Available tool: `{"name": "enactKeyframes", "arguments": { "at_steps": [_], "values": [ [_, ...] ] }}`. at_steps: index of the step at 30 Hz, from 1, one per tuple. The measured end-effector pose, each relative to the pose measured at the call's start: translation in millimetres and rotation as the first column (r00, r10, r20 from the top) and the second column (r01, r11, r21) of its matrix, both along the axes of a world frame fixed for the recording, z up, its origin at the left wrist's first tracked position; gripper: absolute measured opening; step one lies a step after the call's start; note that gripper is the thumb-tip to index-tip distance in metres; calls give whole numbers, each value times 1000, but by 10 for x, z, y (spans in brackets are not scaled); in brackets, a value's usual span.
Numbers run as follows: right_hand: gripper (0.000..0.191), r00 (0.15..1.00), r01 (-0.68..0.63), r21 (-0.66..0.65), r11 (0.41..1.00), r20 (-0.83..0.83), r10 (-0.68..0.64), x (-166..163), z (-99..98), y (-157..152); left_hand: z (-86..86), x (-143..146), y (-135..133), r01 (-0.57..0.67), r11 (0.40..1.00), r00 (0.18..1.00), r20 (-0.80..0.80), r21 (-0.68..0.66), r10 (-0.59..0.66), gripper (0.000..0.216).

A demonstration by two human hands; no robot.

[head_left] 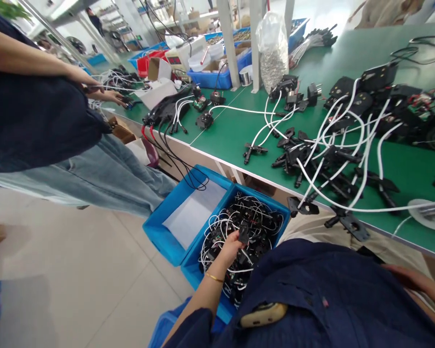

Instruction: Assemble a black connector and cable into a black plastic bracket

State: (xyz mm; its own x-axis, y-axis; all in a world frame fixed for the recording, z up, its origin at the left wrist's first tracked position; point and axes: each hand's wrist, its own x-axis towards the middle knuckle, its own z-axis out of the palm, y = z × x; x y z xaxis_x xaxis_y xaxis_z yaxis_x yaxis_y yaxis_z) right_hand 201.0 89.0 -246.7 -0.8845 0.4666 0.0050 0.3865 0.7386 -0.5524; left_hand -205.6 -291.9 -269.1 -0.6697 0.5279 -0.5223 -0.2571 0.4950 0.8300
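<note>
Over a blue bin [287,212] full of black parts with white cables [224,224], my left hand [232,247] pinches a small black plastic part [243,234]. Whether a cable hangs from that part I cannot make out. At the lower right edge, my right hand [402,274] shows only in part beside my body, below the bench edge. Its fingers are mostly hidden. On the green bench [224,140] in front of me lies a tangle of black parts with white cables [333,154].
Beside the full bin stands another blue bin [159,232] with a white sheet inside. A co-worker [39,111] works at the bench on the left. A solder wire spool [429,213] sits near the right edge. A bag of small metal pieces [273,58] stands by the posts.
</note>
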Motion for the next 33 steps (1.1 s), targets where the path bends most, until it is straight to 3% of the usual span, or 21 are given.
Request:
{"name": "enactKeyframes", "arguments": {
  "at_steps": [2, 6, 9, 11, 14, 17, 19, 22, 25, 29, 33],
  "values": [
    [45, 998, -59, -142, 988, 12, 61, -270, 216, -53, 179, 79, -3, 22, 988, 1000, 3, 154, -23, 35],
    [45, 978, -152, -67, 986, 132, 159, -826, 799, -255, 680, 130, 6, 63, 911, 998, -32, 407, -55, 47],
    [47, 956, -266, 30, 963, 134, 260, -1073, 1195, -378, 1137, 146, 31, 118, 851, 993, -70, 512, -96, 63],
    [44, 943, -321, 136, 937, 137, 303, -1175, 1426, -433, 1414, 190, 63, 167, 826, 986, -110, 539, -128, 72],
    [35, 922, -371, 289, 882, 6, 386, -1347, 1788, -528, 1727, 321, 160, 219, 819, 974, -175, 531, -147, 58],
    [27, 893, -404, 201, 892, -126, 432, -1602, 2159, -688, 1940, 478, 322, 284, 832, 944, -289, 476, -158, 48],
    [26, 898, -389, 49, 920, -200, 391, -1789, 2348, -814, 2054, 558, 448, 352, 821, 911, -364, 449, -192, 47],
    [35, 856, -442, -112, 890, -347, 382, -2004, 2473, -966, 2180, 607, 611, 429, 773, 881, -406, 468, -243, 42],
    [38, 798, -540, -178, 823, -421, 432, -2086, 2477, -1044, 2232, 612, 704, 449, 747, 873, -417, 491, -252, 33],
    [29, 719, -646, -149, 749, -448, 532, -2076, 2490, -1068, 2252, 642, 744, 443, 737, 886, -376, 509, -273, 22],
    [28, 682, -664, -72, 744, -467, 563, -2067, 2525, -1059, 2295, 691, 780, 427, 749, 901, -304, 506, -308, 24]
  ]
}}
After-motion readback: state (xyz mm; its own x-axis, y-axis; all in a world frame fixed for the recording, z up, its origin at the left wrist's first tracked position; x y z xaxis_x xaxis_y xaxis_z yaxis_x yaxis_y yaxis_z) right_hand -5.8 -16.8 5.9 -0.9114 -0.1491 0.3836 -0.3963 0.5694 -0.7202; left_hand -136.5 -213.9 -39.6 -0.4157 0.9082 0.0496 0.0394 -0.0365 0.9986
